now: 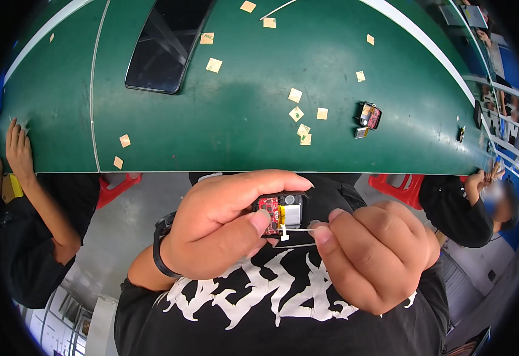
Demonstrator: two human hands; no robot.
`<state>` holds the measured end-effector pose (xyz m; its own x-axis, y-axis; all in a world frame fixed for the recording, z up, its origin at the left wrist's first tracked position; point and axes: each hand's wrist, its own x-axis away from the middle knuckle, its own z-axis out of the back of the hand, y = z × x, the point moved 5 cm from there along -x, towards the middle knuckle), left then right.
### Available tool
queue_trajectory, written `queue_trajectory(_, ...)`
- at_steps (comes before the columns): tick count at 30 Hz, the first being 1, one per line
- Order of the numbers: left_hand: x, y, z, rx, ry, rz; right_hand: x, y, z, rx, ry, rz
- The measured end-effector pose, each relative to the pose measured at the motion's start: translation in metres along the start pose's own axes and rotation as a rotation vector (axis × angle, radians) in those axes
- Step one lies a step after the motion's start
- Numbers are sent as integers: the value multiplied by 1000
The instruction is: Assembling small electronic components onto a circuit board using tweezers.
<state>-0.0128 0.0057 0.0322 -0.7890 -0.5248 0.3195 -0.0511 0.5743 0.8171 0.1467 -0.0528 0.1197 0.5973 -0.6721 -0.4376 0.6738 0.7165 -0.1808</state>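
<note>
Close to my body, above my lap, my left hand (215,222) is wrapped round a small open black case (302,221). Inside it are a red circuit board (267,221), partly under my thumb, and a silver battery cell (293,216) with yellow tape along its side. My right hand (378,249) pinches a thin pale rod (302,229) between thumb and forefinger. The rod's far end reaches a small white piece (284,233) at the case's lower edge. A second thin line below the case is too fine to make out.
Beyond my hands is a green table (241,130) with scattered tan squares (295,95). A black phone (164,47) lies at the far left, and another small open case (369,115) to the right. People sit on both sides, one with a hand (19,148) on the table.
</note>
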Motion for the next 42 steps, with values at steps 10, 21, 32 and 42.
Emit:
queue_trajectory(10,3,-1,0,132,-25,93,-1,-3,-3,8,75,-32)
queue_trajectory(21,8,-7,0,219,3,156,-1,-3,-4,-35,35,23)
queue_trajectory(32,8,-5,1,180,21,166,-1,-7,-4,9,29,-18)
queue_trajectory(42,8,-5,-1,220,22,165,-2,-6,-3,15,59,-53)
